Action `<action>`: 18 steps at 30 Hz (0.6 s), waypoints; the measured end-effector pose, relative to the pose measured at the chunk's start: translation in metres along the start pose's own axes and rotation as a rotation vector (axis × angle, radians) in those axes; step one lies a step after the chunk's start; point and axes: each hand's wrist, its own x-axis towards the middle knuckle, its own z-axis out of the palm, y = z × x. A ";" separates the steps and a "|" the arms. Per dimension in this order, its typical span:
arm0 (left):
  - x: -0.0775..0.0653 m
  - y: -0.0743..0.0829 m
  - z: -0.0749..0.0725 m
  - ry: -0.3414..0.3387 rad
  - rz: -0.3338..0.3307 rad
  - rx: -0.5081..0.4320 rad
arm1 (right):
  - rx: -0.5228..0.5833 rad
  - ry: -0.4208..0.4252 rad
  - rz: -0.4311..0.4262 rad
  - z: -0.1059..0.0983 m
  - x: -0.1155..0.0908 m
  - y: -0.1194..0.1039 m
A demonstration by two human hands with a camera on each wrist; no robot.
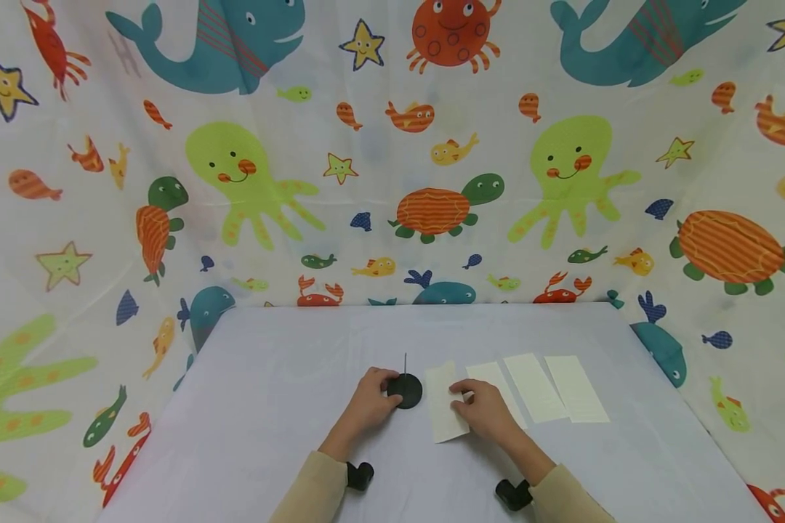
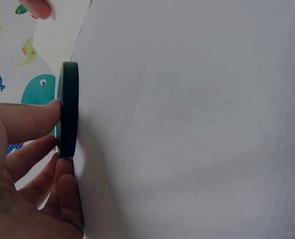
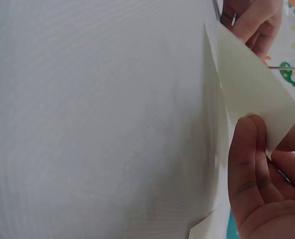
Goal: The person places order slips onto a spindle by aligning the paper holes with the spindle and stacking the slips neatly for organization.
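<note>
A receipt spike (image 1: 407,392) with a round black base and a thin upright metal rod stands on the white table. My left hand (image 1: 368,399) pinches its base; in the left wrist view the thumb lies on top of the black disc (image 2: 69,112) and the fingers are at its rim. Just right of the spike, my right hand (image 1: 488,411) pinches a cream paper slip (image 1: 443,407) by its right side. In the right wrist view this slip (image 3: 252,84) bends up off the table between thumb and fingers.
Three more cream paper slips lie in a row to the right: the nearest slip (image 1: 497,378) partly behind my right hand, a middle slip (image 1: 535,388) and a far right slip (image 1: 577,388). A curtain (image 1: 366,218) printed with sea animals hangs behind the white table (image 1: 288,363).
</note>
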 end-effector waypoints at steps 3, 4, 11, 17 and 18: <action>-0.001 0.000 0.001 -0.003 0.003 -0.004 | 0.021 0.020 0.004 0.000 0.001 0.002; -0.001 0.001 0.001 -0.002 0.004 -0.005 | 0.027 0.024 0.005 0.000 0.002 0.003; -0.001 0.000 0.002 0.015 -0.014 -0.012 | 0.105 0.044 0.037 -0.004 0.003 -0.002; -0.002 0.003 0.000 0.024 -0.037 -0.032 | 0.181 0.039 0.089 -0.009 0.002 -0.012; -0.002 0.003 0.000 0.023 -0.040 -0.036 | 0.197 0.036 0.093 -0.009 0.002 -0.013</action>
